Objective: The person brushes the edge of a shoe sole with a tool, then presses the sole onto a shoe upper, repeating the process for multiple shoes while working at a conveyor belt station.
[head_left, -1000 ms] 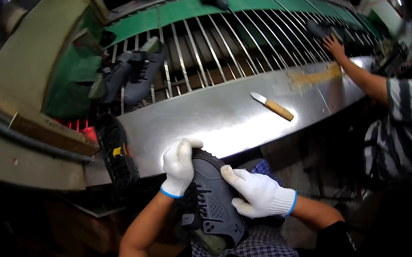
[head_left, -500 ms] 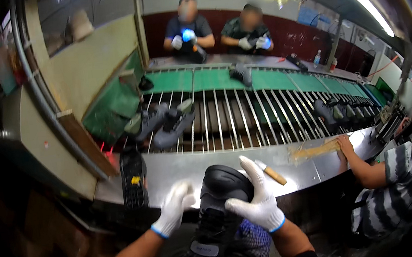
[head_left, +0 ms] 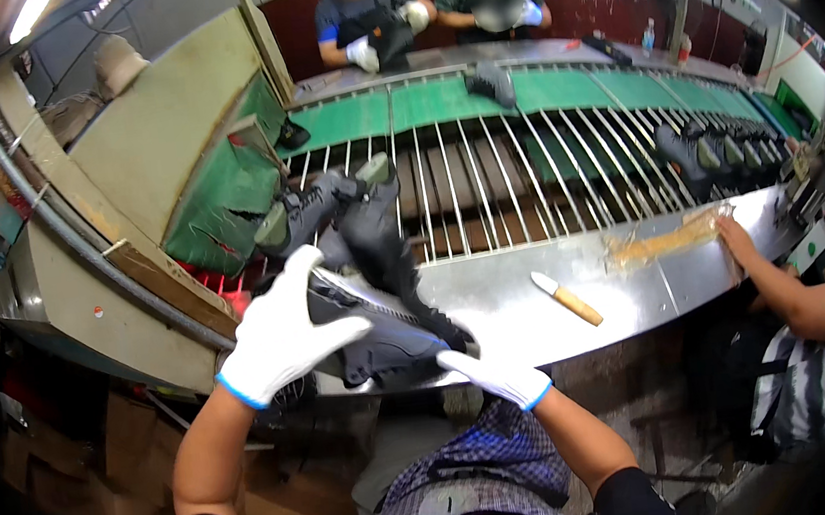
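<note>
My left hand (head_left: 285,333), in a white glove with a blue cuff, has its thumb and fingers spread beside a grey shoe (head_left: 376,342) at the bench's left front. A black shoe (head_left: 388,260) slants across this one, reaching back over the rack edge. At its near end are the fingers of my gloved right hand (head_left: 500,374), closed on it as far as I can see. Blur and overlap hide where one shoe ends and the other begins. Behind them, another grey shoe (head_left: 302,212) with a pale green part lies on the rack.
On the steel bench (head_left: 497,299) lies a knife with a wooden handle (head_left: 570,303). Beyond is a metal bar rack (head_left: 485,184) with several shoes (head_left: 713,153) at right. A co-worker's arm (head_left: 770,265) rests on the bench at right; two people (head_left: 378,20) work opposite.
The shoe in front of my body has gone from there, and both hands are now over the bench's left part. My left hand has moved up and left. The view has shifted.
</note>
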`<state>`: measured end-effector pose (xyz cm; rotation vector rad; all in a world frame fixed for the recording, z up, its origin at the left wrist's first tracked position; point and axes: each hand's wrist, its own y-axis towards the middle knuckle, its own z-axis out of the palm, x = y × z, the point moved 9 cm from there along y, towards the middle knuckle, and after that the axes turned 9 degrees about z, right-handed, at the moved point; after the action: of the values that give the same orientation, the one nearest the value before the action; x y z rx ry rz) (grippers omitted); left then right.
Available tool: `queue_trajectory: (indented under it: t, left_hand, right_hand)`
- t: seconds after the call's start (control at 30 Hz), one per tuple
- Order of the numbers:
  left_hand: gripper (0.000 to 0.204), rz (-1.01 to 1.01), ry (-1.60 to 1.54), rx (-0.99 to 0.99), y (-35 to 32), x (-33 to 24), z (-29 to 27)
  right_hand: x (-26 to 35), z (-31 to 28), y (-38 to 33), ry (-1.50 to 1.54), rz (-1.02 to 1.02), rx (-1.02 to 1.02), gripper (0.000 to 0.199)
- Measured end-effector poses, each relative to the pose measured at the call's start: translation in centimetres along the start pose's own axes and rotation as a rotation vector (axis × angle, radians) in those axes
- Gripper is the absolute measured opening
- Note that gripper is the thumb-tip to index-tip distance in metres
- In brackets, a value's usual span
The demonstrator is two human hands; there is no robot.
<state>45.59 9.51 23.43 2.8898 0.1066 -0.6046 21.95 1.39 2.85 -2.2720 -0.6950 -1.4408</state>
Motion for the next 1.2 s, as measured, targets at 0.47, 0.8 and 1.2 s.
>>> queue_trajectory:
  t: [0.47,0.8,1.2]
  left_hand:
    - [0.103,0.181,0.366,-0.042,5.2,-7.7,0.6]
    - [0.105,0.148,0.248,-0.215,1.1,-5.0,-0.3]
    - [0.097,0.074,0.233,-0.138,2.8,-2.3,-0.6]
  right_hand:
    - [0.4,-4.6,6.5,0.283,0.047,-0.467,0.040]
    - [-5.0,1.3,8.2,1.095,0.313,-0.196,0.035]
    - [11.0,-4.7,0.6,-0.055,-0.277,-0.258,0.037]
